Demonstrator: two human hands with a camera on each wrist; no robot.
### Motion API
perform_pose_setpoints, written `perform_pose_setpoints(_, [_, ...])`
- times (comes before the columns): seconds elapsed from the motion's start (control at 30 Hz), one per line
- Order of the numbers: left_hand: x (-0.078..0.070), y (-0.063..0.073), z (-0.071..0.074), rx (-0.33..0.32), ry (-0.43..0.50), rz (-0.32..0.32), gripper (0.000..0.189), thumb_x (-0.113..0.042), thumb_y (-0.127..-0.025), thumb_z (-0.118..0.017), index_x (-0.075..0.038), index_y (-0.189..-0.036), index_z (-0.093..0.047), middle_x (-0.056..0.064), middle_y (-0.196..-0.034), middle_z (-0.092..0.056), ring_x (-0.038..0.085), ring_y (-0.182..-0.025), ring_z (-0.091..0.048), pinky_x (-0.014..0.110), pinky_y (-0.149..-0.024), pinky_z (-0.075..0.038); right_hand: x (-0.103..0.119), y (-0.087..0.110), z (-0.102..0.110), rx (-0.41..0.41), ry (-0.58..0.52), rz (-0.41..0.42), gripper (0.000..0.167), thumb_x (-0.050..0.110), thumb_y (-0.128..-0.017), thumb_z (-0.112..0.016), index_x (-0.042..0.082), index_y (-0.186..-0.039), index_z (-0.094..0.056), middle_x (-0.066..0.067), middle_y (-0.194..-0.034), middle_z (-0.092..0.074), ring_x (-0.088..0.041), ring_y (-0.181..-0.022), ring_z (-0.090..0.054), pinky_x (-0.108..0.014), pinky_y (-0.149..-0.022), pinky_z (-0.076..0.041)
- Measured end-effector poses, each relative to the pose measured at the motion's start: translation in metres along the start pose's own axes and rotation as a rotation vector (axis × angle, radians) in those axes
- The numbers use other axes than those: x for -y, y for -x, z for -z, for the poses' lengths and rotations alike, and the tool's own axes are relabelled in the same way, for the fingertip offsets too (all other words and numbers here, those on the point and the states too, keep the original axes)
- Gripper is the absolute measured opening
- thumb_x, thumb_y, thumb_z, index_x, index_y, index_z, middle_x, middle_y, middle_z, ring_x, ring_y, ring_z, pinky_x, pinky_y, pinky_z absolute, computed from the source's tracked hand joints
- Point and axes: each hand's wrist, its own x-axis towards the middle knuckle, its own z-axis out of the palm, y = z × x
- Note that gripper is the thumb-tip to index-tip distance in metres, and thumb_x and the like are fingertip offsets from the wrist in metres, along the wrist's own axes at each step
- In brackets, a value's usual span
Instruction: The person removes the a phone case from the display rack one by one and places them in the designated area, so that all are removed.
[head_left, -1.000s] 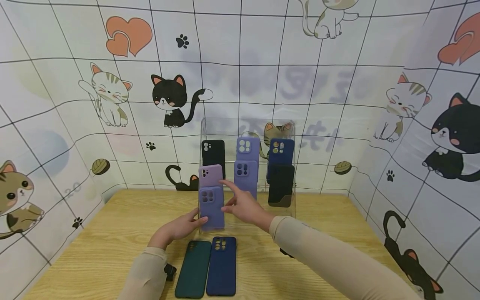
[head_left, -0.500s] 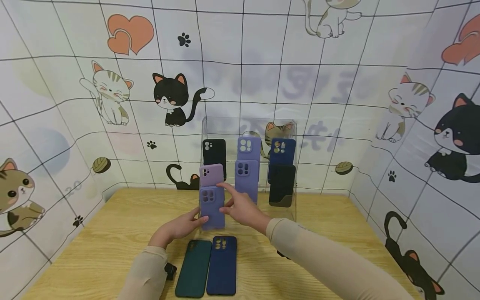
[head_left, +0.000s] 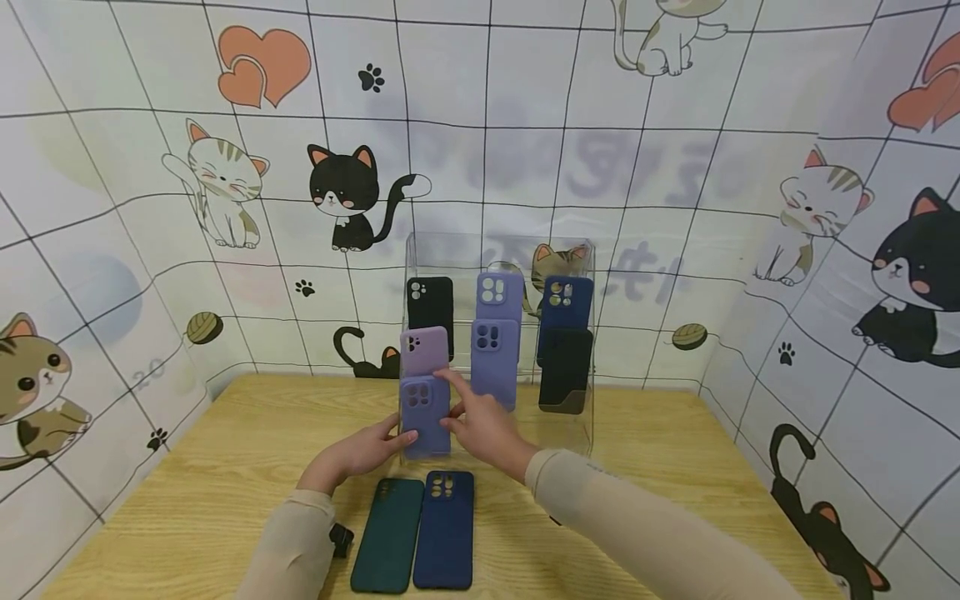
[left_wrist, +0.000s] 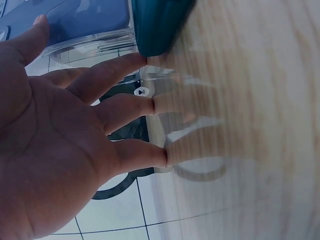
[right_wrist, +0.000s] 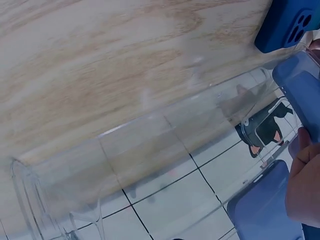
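Note:
A lavender-blue phone case (head_left: 426,440) stands upright at the front left of a clear tiered display stand (head_left: 525,432). My left hand (head_left: 363,448) is at its lower left, thumb on the front face. In the left wrist view, the other fingers (left_wrist: 127,105) stretch out past the stand with their tips at the tabletop. My right hand (head_left: 487,427) is at the case's right side. Its index finger reaches the top edge, while the thumb and a curled finger hold the right edge. Right behind is a pink-purple phone case (head_left: 423,350), its lower part hidden.
A dark green phone case (head_left: 387,537) and a navy one (head_left: 444,533) lie side by side before the stand. On it also stand a black case (head_left: 429,302), lavender cases (head_left: 495,367), another navy case (head_left: 558,310) and a second black one (head_left: 564,371).
My right index finger has slid down from the pink-purple case to the top edge of the front case, and the right forearm has dropped a little. The left hand stays in place.

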Motion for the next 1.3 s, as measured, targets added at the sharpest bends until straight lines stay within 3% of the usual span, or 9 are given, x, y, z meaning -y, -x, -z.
perform_pose_setpoints(0.2, [0.001,0.0,-0.001,-0.002,0.005,0.0,0.08,-0.055,-0.11,-0.051,-0.014,-0.172,-0.022,0.025,-0.167,-0.043,0.052,-0.154,-0.041,0.073,-0.121,-0.034,-0.003,0.0,-0.007,-0.036,0.011,0.012,0.078,0.018,-0.1,-0.076,0.041,-0.161,-0.033,-0.009,-0.109,-0.083,-0.005,-0.063,-0.069,-0.025,-0.055,-0.05])
perform_pose_setpoints(0.63, [0.004,-0.003,0.001,-0.001,-0.015,-0.009,0.084,-0.06,-0.109,-0.05,-0.015,-0.172,-0.019,0.024,-0.17,-0.039,0.05,-0.157,-0.035,0.072,-0.123,-0.032,-0.008,0.006,-0.018,-0.148,0.052,0.091,0.076,0.006,-0.102,-0.072,0.035,-0.161,-0.035,-0.009,-0.105,-0.083,-0.002,-0.048,-0.054,-0.021,-0.047,-0.04])
perform_pose_setpoints(0.97, [0.009,-0.004,-0.004,0.004,-0.001,-0.008,0.084,-0.061,-0.108,-0.051,-0.014,-0.172,-0.021,0.024,-0.17,-0.038,0.05,-0.158,-0.033,0.073,-0.123,-0.03,-0.011,0.005,-0.025,-0.228,0.016,0.109,0.076,0.002,-0.099,-0.073,0.035,-0.16,-0.042,-0.008,-0.1,-0.084,-0.003,-0.043,-0.049,-0.019,-0.045,-0.034])
perform_pose_setpoints(1.13, [0.008,-0.003,-0.004,-0.001,-0.007,-0.006,0.084,-0.061,-0.108,-0.05,-0.014,-0.172,-0.02,0.025,-0.17,-0.037,0.051,-0.158,-0.033,0.074,-0.122,-0.031,-0.004,0.003,-0.011,-0.232,0.029,0.116,0.076,0.004,-0.098,-0.075,0.038,-0.158,-0.044,-0.007,-0.093,-0.082,-0.001,-0.048,-0.053,-0.019,-0.047,-0.039])
perform_pose_setpoints(1.3, [0.005,-0.002,-0.002,-0.011,-0.045,-0.005,0.086,-0.063,-0.108,-0.048,-0.013,-0.172,-0.02,0.026,-0.169,-0.039,0.051,-0.156,-0.036,0.073,-0.122,-0.033,0.012,0.003,0.022,-0.269,0.066,0.136,0.075,0.004,-0.098,-0.075,0.037,-0.158,-0.045,-0.004,-0.089,-0.08,-0.005,-0.057,-0.062,-0.021,-0.05,-0.044])
